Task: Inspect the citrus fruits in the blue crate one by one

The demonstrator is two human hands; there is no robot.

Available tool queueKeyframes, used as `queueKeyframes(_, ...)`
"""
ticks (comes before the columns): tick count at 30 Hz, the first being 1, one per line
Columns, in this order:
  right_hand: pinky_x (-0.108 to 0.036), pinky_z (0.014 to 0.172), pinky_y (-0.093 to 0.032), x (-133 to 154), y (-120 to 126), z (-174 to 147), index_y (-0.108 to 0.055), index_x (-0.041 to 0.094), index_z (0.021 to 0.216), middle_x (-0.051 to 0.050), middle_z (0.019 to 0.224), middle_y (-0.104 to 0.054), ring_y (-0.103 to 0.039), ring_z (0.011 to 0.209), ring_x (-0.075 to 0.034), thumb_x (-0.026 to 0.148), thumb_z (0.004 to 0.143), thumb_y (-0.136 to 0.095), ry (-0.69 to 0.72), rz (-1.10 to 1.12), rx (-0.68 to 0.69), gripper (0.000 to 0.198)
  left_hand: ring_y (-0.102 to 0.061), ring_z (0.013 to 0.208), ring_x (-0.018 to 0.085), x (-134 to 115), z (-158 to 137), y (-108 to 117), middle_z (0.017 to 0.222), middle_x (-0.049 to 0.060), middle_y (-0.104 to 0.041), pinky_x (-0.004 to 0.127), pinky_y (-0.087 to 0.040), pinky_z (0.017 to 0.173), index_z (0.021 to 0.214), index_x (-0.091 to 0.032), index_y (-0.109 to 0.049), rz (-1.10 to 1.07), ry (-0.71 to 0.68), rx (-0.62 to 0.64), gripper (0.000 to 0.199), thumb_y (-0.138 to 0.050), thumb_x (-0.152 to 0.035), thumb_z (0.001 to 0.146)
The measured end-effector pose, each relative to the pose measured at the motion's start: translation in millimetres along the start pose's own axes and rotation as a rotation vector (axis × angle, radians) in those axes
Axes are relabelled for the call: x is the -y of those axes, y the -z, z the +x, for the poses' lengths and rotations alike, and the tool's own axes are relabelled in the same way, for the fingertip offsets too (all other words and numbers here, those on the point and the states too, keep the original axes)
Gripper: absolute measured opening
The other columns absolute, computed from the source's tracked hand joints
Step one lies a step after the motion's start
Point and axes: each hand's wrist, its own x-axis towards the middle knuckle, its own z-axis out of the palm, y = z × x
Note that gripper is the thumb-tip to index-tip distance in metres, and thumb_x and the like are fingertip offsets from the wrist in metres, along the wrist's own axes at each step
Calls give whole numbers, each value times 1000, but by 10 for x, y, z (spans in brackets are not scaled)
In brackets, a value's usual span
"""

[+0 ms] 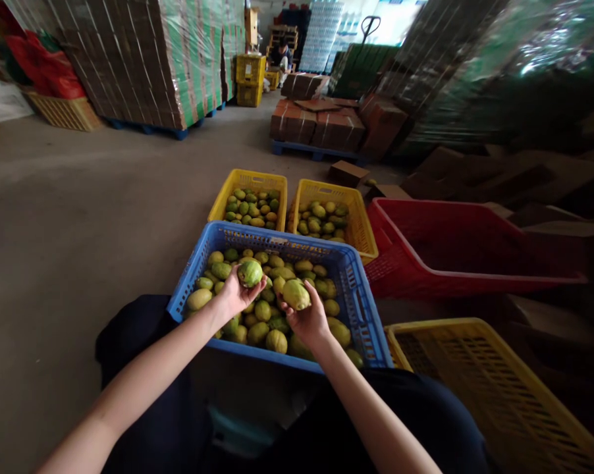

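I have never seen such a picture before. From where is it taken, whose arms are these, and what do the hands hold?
There is no machine here: these are a person's bare arms. The camera is worn on that person's head, looking forward and down. The left hand holds a green fruit, and the right hand a yellow-green fruit. Both are above a blue crate of similar fruit. Beyond it stand two yellow crates, also with fruit.

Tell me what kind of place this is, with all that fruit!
It looks like a warehouse where fruit gets sorted or packed: lemon-like fruit fills a blue plastic crate, and a tall plastic-wrapped cardboard stack stands on a blue pallet.
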Motion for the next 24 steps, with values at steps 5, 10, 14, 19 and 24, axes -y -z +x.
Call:
queueKeyframes(5,-24,45,-55,-24,41,26,-66,16,87,-9,68,-73,-64,50,-16,49,87,-59,36,15,33,34,-57,49,13,23,32,44,66,8,-63,18,-48,40,106,-8,-63,103,4,23,47,-36,-46,100)
queueKeyframes(10,-24,43,-51,3,42,35,-63,20,84,-3,71,-70,-61,53,-15,51,77,-70,232,-125,0,33,-58,56,12,24,81,24,70,7,-65,18,-48,48,87,-12,-64,305,-174,108,41,-61,-53,89)
queueKeyframes(14,-28,62,-57,28,13,-9,-58,29,105,2,95,-69,-66,79,-18,40,66,-83,715,-513,-135,48,-64,79,14,6,62,13,92,3,-69,19,-50,63,95,-17,-66,612,-651,211,44,-88,-41,65)
queueKeyframes(19,-46,92,-53,51,41,-66,-56,29,121,-7,122,-60,-59,112,-28,38,71,-81,1225,-1129,-145,57,-63,99,19,4,13,78,117,5,-63,30,-53,87,110,-23,-66,957,-951,369,68,-96,-30,49)
queueKeyframes(24,-48,96,-52,29,93,-62,-57,29,122,-9,123,-58,-57,116,-28,36,74,-80,1244,-1204,-44,54,-58,115,24,53,19,142,124,6,-55,36,-55,95,115,-27,-69,1106,-994,506,61,-92,-31,58)
